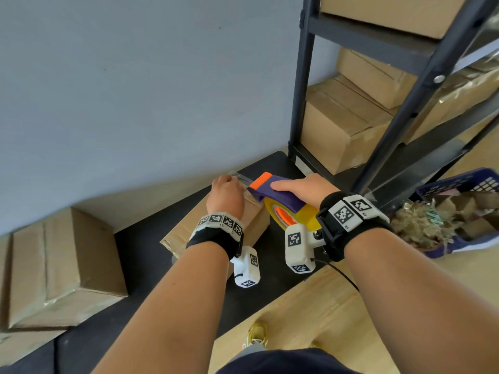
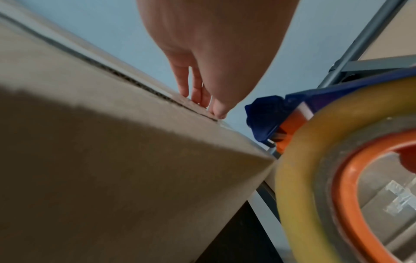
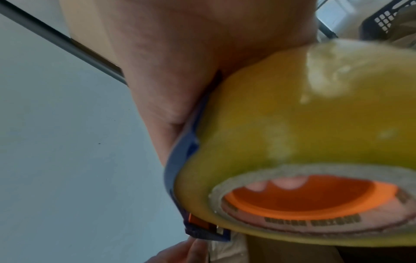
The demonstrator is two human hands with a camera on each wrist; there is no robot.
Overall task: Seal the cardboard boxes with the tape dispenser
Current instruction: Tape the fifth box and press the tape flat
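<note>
box [image 1: 251, 225] lies centre frame on a black mat [image 1: 140, 249], far end near the wall. left hand [image 1: 226, 197] presses curled fingertips [image 2: 203, 99] on the top seam at the far edge. right hand [image 1: 306, 188] wraps the purple dispenser [image 1: 278, 194], thumb along its top, nose just right of the left hand above the box's far right corner. yellow roll [image 3: 292, 133] core print blurred, unreadable. shelf post [image 1: 298, 103] close at upper right; other boxes [image 1: 62, 268] lower left; open mat between.
</note>
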